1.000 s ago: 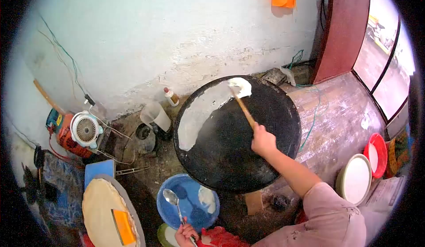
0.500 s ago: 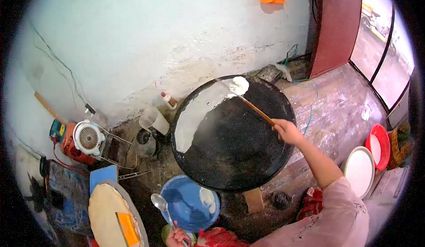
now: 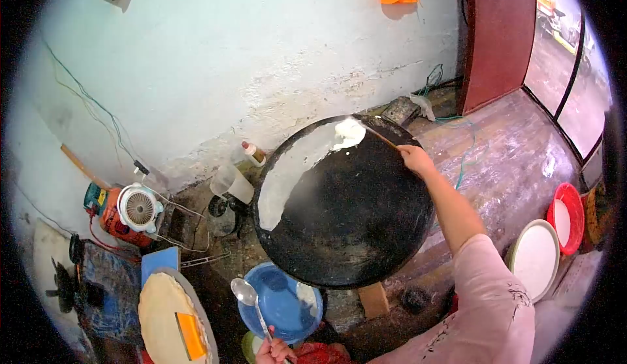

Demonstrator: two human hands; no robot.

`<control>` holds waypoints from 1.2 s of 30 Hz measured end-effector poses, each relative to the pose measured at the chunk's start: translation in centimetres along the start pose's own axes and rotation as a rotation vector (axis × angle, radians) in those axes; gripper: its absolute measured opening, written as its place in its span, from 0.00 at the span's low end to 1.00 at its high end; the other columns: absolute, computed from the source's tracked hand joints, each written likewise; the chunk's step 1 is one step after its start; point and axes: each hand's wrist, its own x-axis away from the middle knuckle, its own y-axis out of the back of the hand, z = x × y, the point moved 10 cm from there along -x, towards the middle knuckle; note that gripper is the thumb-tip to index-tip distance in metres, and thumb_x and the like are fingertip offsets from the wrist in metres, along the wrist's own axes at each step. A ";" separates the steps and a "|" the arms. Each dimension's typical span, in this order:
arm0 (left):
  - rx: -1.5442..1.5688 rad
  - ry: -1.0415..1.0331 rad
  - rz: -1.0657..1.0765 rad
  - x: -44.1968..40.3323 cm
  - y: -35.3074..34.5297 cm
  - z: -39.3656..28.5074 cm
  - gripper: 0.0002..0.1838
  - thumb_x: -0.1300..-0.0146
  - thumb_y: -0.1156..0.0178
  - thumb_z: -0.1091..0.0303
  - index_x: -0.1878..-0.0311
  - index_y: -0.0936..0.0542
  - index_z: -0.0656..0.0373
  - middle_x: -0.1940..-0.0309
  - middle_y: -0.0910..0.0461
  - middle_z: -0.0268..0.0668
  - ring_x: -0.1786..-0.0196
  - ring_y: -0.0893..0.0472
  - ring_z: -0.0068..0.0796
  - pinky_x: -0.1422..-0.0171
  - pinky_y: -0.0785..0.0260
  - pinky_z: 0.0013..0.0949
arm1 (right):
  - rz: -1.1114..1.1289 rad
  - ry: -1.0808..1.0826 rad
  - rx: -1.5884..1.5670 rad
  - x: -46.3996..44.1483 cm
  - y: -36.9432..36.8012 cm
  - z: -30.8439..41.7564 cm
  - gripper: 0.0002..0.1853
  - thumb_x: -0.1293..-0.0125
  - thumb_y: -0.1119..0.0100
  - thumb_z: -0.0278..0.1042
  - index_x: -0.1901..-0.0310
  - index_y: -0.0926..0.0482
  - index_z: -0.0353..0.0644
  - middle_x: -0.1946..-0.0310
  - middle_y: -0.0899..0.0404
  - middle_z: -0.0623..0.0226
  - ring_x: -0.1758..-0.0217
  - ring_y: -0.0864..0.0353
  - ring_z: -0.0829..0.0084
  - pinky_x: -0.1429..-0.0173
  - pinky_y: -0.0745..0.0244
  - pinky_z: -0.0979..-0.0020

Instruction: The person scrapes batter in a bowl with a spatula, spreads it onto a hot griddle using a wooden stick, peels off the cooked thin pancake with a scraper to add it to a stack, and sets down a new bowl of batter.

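My right hand (image 3: 416,159) is closed around the wooden handle of a batter spreader (image 3: 381,137). The spreader's head is buried in a white lump of batter (image 3: 350,133) near the far rim of a large round black griddle (image 3: 346,214). From that lump, a thin curved band of batter (image 3: 281,191) runs along the griddle's left side. At the bottom, my left hand (image 3: 275,351) grips a metal ladle (image 3: 244,291), its bowl raised over the left rim of a blue basin (image 3: 266,321). Some white batter clings inside the basin.
A stack of thin round flatbreads (image 3: 160,315) with an orange scraper (image 3: 190,336) lies at lower left. Beyond it stand a blower (image 3: 138,208), a plastic jug (image 3: 232,184) and a bottle (image 3: 254,154). White-filled bowl (image 3: 534,259) and red basin (image 3: 566,217) sit at right.
My right hand has moved up and slightly left with the spreader, and the batter lump has shifted a little left. My left hand and the ladle appear slightly further right as the view shifts.
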 end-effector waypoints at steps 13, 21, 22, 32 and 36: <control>-0.086 -0.004 -0.026 -1.0 1.3 -0.2 0.10 0.37 0.58 0.64 0.68 0.33 0.61 0.84 0.39 0.32 0.84 0.41 0.25 0.80 0.42 0.26 | 0.235 -0.263 0.010 2.0 -3.1 0.8 0.14 0.39 0.50 0.39 0.53 0.21 0.50 0.66 0.19 0.59 0.63 0.20 0.69 0.57 0.28 0.70; -0.070 -0.076 -0.029 0.1 -0.1 0.0 0.11 0.36 0.56 0.66 0.57 0.30 0.63 0.79 0.37 0.34 0.81 0.39 0.24 0.84 0.43 0.25 | 0.110 -0.139 0.071 3.8 -1.6 -1.0 0.14 0.39 0.51 0.40 0.53 0.21 0.54 0.60 0.20 0.60 0.57 0.21 0.63 0.52 0.28 0.67; -0.100 -0.082 -0.047 0.1 -0.1 -0.1 0.10 0.36 0.55 0.66 0.58 0.30 0.63 0.79 0.37 0.33 0.81 0.39 0.24 0.84 0.43 0.25 | 0.069 -0.182 -0.036 3.7 -2.6 -2.5 0.14 0.39 0.53 0.41 0.54 0.21 0.56 0.57 0.21 0.62 0.55 0.22 0.60 0.51 0.28 0.66; 0.024 -0.022 0.061 -0.8 0.4 0.2 0.17 0.33 0.58 0.64 0.45 0.30 0.59 0.82 0.36 0.34 0.85 0.39 0.23 0.86 0.49 0.25 | 0.278 -0.107 0.121 7.2 -8.0 5.2 0.15 0.39 0.50 0.44 0.52 0.22 0.59 0.58 0.20 0.65 0.55 0.22 0.62 0.51 0.28 0.64; 0.050 0.027 0.121 -0.4 0.1 0.4 0.16 0.33 0.57 0.64 0.45 0.30 0.57 0.82 0.35 0.36 0.85 0.38 0.24 0.85 0.47 0.25 | 0.386 0.038 0.229 10.1 -4.8 8.6 0.13 0.40 0.49 0.46 0.54 0.21 0.63 0.59 0.21 0.64 0.56 0.22 0.62 0.52 0.27 0.64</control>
